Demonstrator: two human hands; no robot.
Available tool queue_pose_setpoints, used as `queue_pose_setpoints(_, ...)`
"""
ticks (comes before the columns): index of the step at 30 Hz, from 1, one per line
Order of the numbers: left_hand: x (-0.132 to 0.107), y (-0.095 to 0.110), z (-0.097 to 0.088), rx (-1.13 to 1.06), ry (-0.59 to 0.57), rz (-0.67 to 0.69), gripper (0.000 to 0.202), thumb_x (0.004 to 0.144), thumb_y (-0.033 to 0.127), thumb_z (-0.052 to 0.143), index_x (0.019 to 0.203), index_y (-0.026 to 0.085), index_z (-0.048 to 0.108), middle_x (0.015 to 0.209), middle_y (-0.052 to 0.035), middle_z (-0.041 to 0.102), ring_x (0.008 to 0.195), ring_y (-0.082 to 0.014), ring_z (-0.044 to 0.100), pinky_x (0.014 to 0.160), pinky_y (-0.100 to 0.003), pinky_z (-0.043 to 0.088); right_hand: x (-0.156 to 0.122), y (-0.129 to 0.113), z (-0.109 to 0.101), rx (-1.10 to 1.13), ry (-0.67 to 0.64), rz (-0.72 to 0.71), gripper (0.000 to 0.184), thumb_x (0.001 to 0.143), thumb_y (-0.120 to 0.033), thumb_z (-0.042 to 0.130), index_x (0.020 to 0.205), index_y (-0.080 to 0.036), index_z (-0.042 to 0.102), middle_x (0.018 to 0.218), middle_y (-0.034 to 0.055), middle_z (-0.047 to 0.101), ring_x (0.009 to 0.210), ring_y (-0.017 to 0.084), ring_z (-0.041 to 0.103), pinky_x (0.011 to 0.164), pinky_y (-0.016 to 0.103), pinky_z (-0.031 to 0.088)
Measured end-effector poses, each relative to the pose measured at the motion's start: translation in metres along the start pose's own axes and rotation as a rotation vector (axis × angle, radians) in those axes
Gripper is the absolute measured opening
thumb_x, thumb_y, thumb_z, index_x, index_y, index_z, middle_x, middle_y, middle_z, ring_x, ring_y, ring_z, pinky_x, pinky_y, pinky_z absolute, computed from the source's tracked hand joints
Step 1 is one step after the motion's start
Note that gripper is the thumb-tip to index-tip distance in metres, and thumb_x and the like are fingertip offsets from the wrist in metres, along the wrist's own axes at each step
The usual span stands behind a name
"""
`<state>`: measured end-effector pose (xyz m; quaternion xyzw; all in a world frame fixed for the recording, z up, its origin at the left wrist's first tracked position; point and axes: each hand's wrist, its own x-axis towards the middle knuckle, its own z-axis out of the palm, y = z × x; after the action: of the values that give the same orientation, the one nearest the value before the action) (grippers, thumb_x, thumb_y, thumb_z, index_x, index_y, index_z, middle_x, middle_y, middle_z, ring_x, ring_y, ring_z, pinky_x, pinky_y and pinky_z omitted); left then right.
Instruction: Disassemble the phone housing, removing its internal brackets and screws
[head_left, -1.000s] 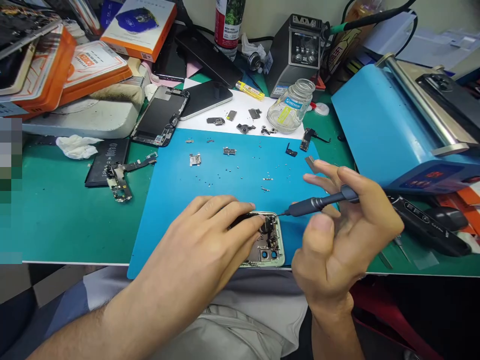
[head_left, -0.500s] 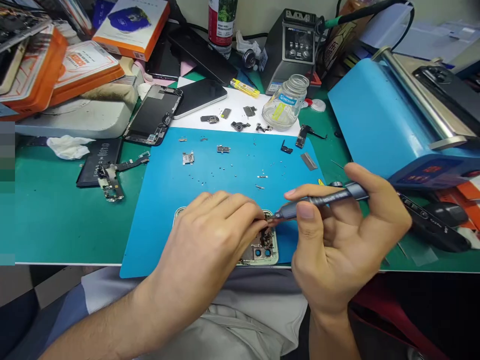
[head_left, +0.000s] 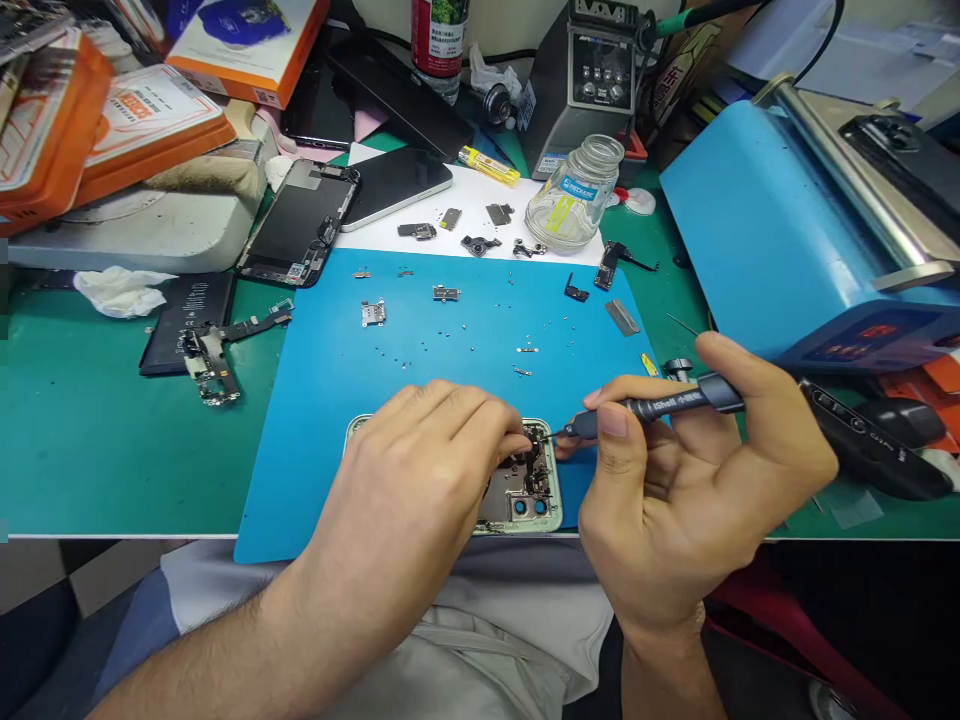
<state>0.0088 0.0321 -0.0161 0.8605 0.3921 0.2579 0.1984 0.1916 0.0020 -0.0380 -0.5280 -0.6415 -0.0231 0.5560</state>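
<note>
Overall, one blue mat (head_left: 315, 340) lies before you. Two hands: your left hand (head_left: 420, 480), fingers bunched, cannot tell whether pinching anything; your right hand (head_left: 690, 500), pinching. One phone housing (head_left: 500, 493) at the mat's near edge, long axis left-to-right, under the left hand (nearer); its exposed end faces the right. One screwdriver (head_left: 660, 405), gripped right, tip at that end, contact unclear. Two lens openings (head_left: 520, 507).
</note>
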Motion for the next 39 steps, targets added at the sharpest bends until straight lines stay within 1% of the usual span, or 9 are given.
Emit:
queue_pose_setpoints(5,0.0012,-0.0001,0.0004,0.01,-0.012,-0.026,0.015,0.112,0.021,0.062,0.104,0.018,0.074,0.101,-0.0011,0.079,0.09,-0.0233,0.069,0.081,-0.041,0.044,0.0009,-0.0008,0.0007,-0.036,-0.041,-0.032,0.069,0.099,-0.007,0.069,0.162,-0.031,0.05,0.145,0.0124,0.057,0.09,0.015,0.074,0.061,0.025,0.066)
queue_pose_setpoints(12,0.0008,0.0008,0.0002,0.005,-0.009,-0.026,0.013,0.112,0.02,0.062,0.105,0.019,0.073,0.102,0.0003,0.079,0.089,-0.0221,0.068,0.078,-0.04,0.043,0.0002,0.001,0.0012,-0.051,-0.031,-0.056,0.069,0.099,-0.007,0.068,0.162,-0.03,0.05,0.147,0.0132,0.056,0.091,0.015,0.075,0.062,0.026,0.067)
queue_pose_setpoints(17,0.0013,0.0005,0.0016,0.021,-0.008,-0.011,0.012,0.111,0.017,0.064,0.103,0.018,0.074,0.1,0.0003,0.078,0.087,-0.0223,0.068,0.076,-0.041,0.042,0.0023,0.0028,0.0007,-0.05,-0.061,-0.092,0.071,0.098,-0.006,0.068,0.163,-0.029,0.049,0.146,0.013,0.055,0.088,0.014,0.074,0.059,0.024,0.064)
queue_pose_setpoints(21,0.0001,0.0007,0.0017,0.052,0.003,0.008,0.012,0.11,0.018,0.064,0.102,0.018,0.073,0.098,-0.0004,0.077,0.085,-0.0223,0.066,0.075,-0.041,0.042,0.0033,0.003,0.0015,-0.044,-0.023,-0.085,0.07,0.098,-0.008,0.07,0.161,-0.029,0.052,0.139,0.0121,0.059,0.084,0.014,0.074,0.057,0.025,0.064)
queue_pose_setpoints(26,-0.0003,0.0005,0.0014,0.07,0.008,0.015,0.013,0.11,0.017,0.064,0.102,0.018,0.074,0.1,-0.0004,0.078,0.085,-0.0222,0.066,0.075,-0.041,0.042,0.0022,0.0041,0.0023,-0.067,-0.041,-0.126,0.072,0.097,-0.007,0.07,0.163,-0.028,0.05,0.145,0.0134,0.058,0.085,0.015,0.074,0.057,0.026,0.064)
queue_pose_setpoints(31,0.0017,-0.0001,0.0029,0.08,0.019,0.017,0.014,0.11,0.019,0.065,0.099,0.019,0.074,0.097,-0.0004,0.077,0.084,-0.0228,0.066,0.073,-0.041,0.041,0.0034,0.0035,0.0024,-0.065,-0.046,-0.137,0.07,0.097,-0.008,0.071,0.162,-0.026,0.052,0.133,0.0118,0.064,0.081,0.015,0.074,0.059,0.028,0.065)
queue_pose_setpoints(35,0.0026,0.0005,0.0032,0.079,0.027,0.024,0.015,0.11,0.018,0.065,0.098,0.018,0.074,0.094,-0.0006,0.077,0.082,-0.0234,0.065,0.073,-0.041,0.041,0.003,0.0023,0.0022,-0.059,-0.049,-0.121,0.067,0.099,-0.009,0.07,0.16,-0.028,0.053,0.14,0.0127,0.063,0.08,0.014,0.073,0.056,0.027,0.065)
queue_pose_setpoints(37,0.0028,0.0008,0.0031,0.079,0.028,0.023,0.015,0.11,0.018,0.065,0.098,0.018,0.074,0.094,-0.0007,0.077,0.083,-0.0237,0.066,0.073,-0.042,0.041,0.0016,0.0022,0.001,-0.067,-0.045,-0.121,0.072,0.096,-0.007,0.073,0.161,-0.027,0.052,0.138,0.0125,0.064,0.082,0.015,0.074,0.057,0.027,0.065)
queue_pose_setpoints(39,0.0028,0.001,0.0028,0.082,0.021,0.023,0.017,0.11,0.018,0.063,0.097,0.019,0.074,0.092,-0.0006,0.076,0.082,-0.0239,0.065,0.073,-0.042,0.041,0.0005,0.0027,-0.0006,-0.099,-0.032,-0.14,0.077,0.09,-0.005,0.081,0.159,-0.026,0.055,0.13,0.0103,0.069,0.082,0.016,0.074,0.056,0.027,0.065)
